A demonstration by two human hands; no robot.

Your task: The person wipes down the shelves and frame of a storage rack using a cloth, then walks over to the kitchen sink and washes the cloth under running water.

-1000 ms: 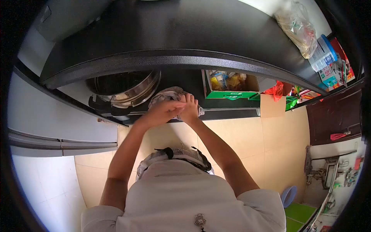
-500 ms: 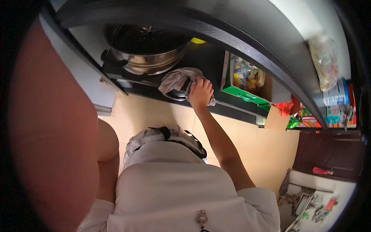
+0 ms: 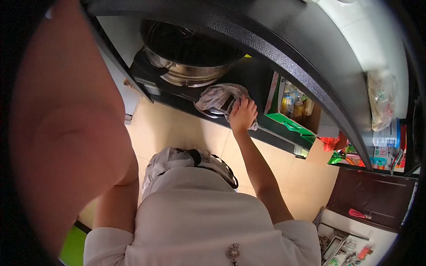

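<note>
My right hand (image 3: 243, 114) rests on a crumpled grey cloth (image 3: 217, 96) on the black shelf, its fingers bent over the cloth's right part. Beneath the cloth, a round shiny metal rim (image 3: 216, 116) shows at the shelf's front edge; most of that object is covered. Behind and left of the cloth stands a wide steel pot (image 3: 193, 73) with a dark top and a black side handle. My left forearm fills the left of the view, raised close to the camera, and the hand itself lies outside the picture.
Right of my hand sits an open green cardboard box (image 3: 286, 122) of small packets. A thick dark counter edge (image 3: 266, 42) curves above the shelf. Farther right are a clear plastic bag (image 3: 381, 99) and a blue-lidded tub (image 3: 387, 137). Pale floor tiles (image 3: 177, 128) lie below.
The whole view has shifted, so shelf, pot and cloth appear lower and farther right. My right hand stays on the cloth, with little visible movement against the shelf.
</note>
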